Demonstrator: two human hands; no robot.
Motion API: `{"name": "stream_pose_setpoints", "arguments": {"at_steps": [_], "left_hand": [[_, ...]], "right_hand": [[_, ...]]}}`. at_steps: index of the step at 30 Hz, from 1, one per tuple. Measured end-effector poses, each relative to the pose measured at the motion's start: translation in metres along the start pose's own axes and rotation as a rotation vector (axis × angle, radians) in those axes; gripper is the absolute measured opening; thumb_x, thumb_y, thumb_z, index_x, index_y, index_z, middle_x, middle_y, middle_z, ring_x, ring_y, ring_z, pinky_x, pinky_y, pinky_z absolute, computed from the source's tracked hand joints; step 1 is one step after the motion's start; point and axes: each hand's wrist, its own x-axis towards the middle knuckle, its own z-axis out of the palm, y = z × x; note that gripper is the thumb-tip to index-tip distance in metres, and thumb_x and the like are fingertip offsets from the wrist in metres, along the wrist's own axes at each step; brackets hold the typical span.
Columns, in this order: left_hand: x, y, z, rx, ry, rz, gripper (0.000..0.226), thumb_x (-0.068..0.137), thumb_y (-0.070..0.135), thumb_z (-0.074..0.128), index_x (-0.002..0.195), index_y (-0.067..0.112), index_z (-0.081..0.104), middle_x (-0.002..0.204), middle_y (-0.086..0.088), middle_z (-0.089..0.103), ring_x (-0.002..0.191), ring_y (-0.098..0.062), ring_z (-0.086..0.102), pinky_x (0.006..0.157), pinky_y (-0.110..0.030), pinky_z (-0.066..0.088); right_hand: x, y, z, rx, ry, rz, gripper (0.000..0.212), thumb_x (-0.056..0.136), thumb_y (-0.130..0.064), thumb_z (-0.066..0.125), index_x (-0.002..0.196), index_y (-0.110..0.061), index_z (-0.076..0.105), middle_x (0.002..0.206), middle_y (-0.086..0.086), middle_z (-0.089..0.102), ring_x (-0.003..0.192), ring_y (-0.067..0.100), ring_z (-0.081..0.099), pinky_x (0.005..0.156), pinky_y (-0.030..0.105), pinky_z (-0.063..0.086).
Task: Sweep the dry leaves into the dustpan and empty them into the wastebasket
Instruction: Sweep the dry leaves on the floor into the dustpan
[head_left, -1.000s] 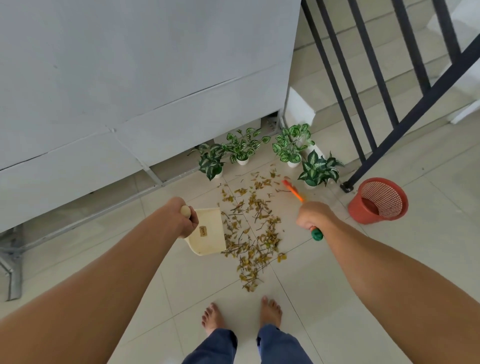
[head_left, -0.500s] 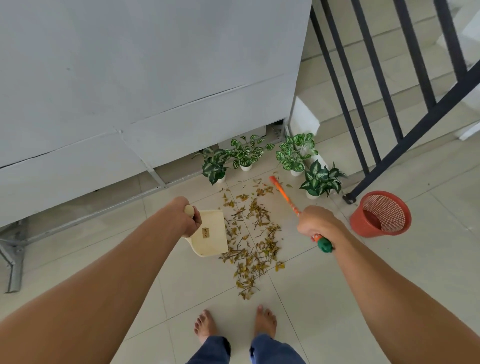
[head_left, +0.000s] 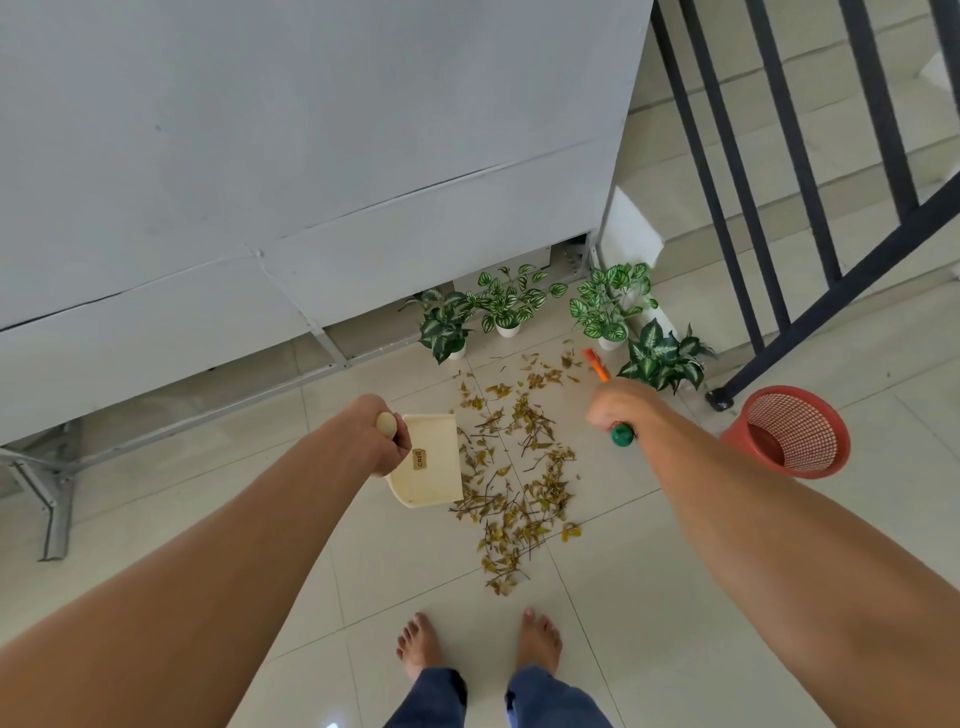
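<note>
Dry yellow-brown leaves (head_left: 519, 478) lie scattered on the pale tiled floor in front of my bare feet. My left hand (head_left: 379, 436) grips the wooden handle of a cream dustpan (head_left: 428, 465), held just left of the leaf pile with its mouth toward the leaves. My right hand (head_left: 618, 405) is closed around an orange broom (head_left: 595, 364) with a green handle end, raised over the pile's far right side. The red mesh wastebasket (head_left: 789, 431) stands on the floor at the right.
Several small potted plants (head_left: 602, 306) stand in a row beyond the leaves, against a grey panel wall (head_left: 311, 156). A black stair railing (head_left: 779, 208) rises at the right, its foot next to the wastebasket. A metal frame (head_left: 52, 493) lies low on the left.
My right hand has swung the broom from the pile's middle toward the far right, near the plants. The dustpan in my left hand has stayed by the leaves.
</note>
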Motion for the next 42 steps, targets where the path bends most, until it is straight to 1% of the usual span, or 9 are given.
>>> {"name": "stream_pose_setpoints", "arguments": {"at_steps": [2, 6, 9, 14, 22, 27, 31, 39, 42], "left_hand": [[0.001, 0.001, -0.001, -0.001, 0.008, -0.005, 0.014, 0.09, 0.001, 0.052, 0.102, 0.007, 0.048, 0.076, -0.008, 0.046, 0.052, -0.009, 0.046, 0.031, -0.014, 0.038], [0.005, 0.004, -0.001, -0.018, 0.017, -0.016, 0.014, 0.089, -0.001, 0.051, 0.101, 0.006, 0.049, 0.075, -0.008, 0.047, 0.051, -0.01, 0.047, 0.031, -0.014, 0.039], [0.008, 0.007, 0.0, -0.021, 0.021, -0.014, 0.014, 0.089, -0.001, 0.051, 0.101, 0.006, 0.049, 0.075, -0.008, 0.047, 0.052, -0.01, 0.046, 0.032, -0.014, 0.039], [0.014, 0.013, 0.003, -0.003, 0.017, -0.009, 0.015, 0.089, 0.001, 0.052, 0.103, 0.006, 0.05, 0.076, -0.008, 0.048, 0.051, -0.01, 0.047, 0.032, -0.014, 0.039], [0.018, 0.025, 0.003, -0.012, 0.015, -0.02, 0.016, 0.088, -0.001, 0.051, 0.102, 0.006, 0.05, 0.075, -0.008, 0.048, 0.05, -0.011, 0.047, 0.032, -0.014, 0.039], [0.019, 0.029, 0.0, -0.026, 0.027, -0.015, 0.02, 0.086, -0.004, 0.051, 0.104, 0.006, 0.051, 0.078, -0.009, 0.05, 0.05, -0.012, 0.048, 0.032, -0.014, 0.04], [0.02, 0.033, 0.006, -0.018, 0.021, -0.014, 0.017, 0.089, -0.001, 0.051, 0.104, 0.006, 0.05, 0.077, -0.009, 0.048, 0.051, -0.011, 0.047, 0.031, -0.014, 0.039], [0.029, 0.038, 0.008, -0.013, 0.002, -0.01, 0.012, 0.091, 0.001, 0.051, 0.102, 0.006, 0.049, 0.076, -0.008, 0.047, 0.05, -0.01, 0.047, 0.032, -0.013, 0.039], [0.03, 0.038, 0.006, -0.025, -0.008, -0.014, 0.013, 0.09, 0.0, 0.051, 0.101, 0.006, 0.05, 0.078, -0.008, 0.048, 0.049, -0.011, 0.048, 0.033, -0.014, 0.039]], "right_hand": [[0.005, -0.002, -0.005, 0.015, -0.016, -0.022, 0.031, 0.096, -0.011, 0.041, 0.124, -0.004, 0.051, 0.075, 0.009, 0.043, 0.06, 0.016, 0.037, 0.055, 0.026, 0.028], [0.019, -0.008, -0.012, 0.097, -0.082, -0.04, 0.046, 0.097, -0.01, 0.04, 0.143, -0.005, 0.038, 0.076, 0.011, 0.05, 0.057, 0.017, 0.049, 0.058, 0.027, 0.045], [0.015, -0.01, -0.009, 0.134, -0.057, -0.038, 0.02, 0.094, -0.008, 0.048, 0.113, -0.005, 0.046, 0.087, 0.012, 0.055, 0.066, 0.018, 0.057, 0.053, 0.024, 0.047], [0.006, -0.009, 0.004, 0.133, -0.025, -0.009, 0.021, 0.093, -0.012, 0.054, 0.107, 0.001, 0.062, 0.083, 0.008, 0.062, 0.064, 0.018, 0.056, 0.055, 0.025, 0.047], [0.012, -0.025, -0.018, 0.015, 0.096, -0.037, 0.009, 0.091, -0.007, 0.048, 0.094, -0.001, 0.055, 0.076, 0.007, 0.055, 0.072, 0.021, 0.058, 0.065, 0.03, 0.05], [0.04, -0.042, -0.032, 0.023, 0.045, -0.096, 0.045, 0.09, -0.008, 0.051, 0.135, -0.006, 0.047, 0.105, 0.023, 0.056, 0.087, 0.025, 0.061, 0.069, 0.031, 0.046], [0.026, -0.045, -0.02, 0.017, -0.017, -0.074, 0.014, 0.091, -0.006, 0.05, 0.103, -0.001, 0.048, 0.081, 0.009, 0.05, 0.062, 0.017, 0.053, 0.048, 0.024, 0.043], [0.014, -0.037, -0.011, 0.084, 0.027, -0.045, 0.031, 0.096, -0.009, 0.05, 0.125, 0.002, 0.051, 0.095, 0.01, 0.061, 0.057, 0.011, 0.051, 0.044, 0.018, 0.041], [0.024, -0.044, -0.023, 0.088, 0.06, -0.062, 0.016, 0.095, -0.005, 0.05, 0.11, 0.0, 0.046, 0.097, 0.009, 0.05, 0.057, 0.012, 0.051, 0.042, 0.019, 0.04]]}}
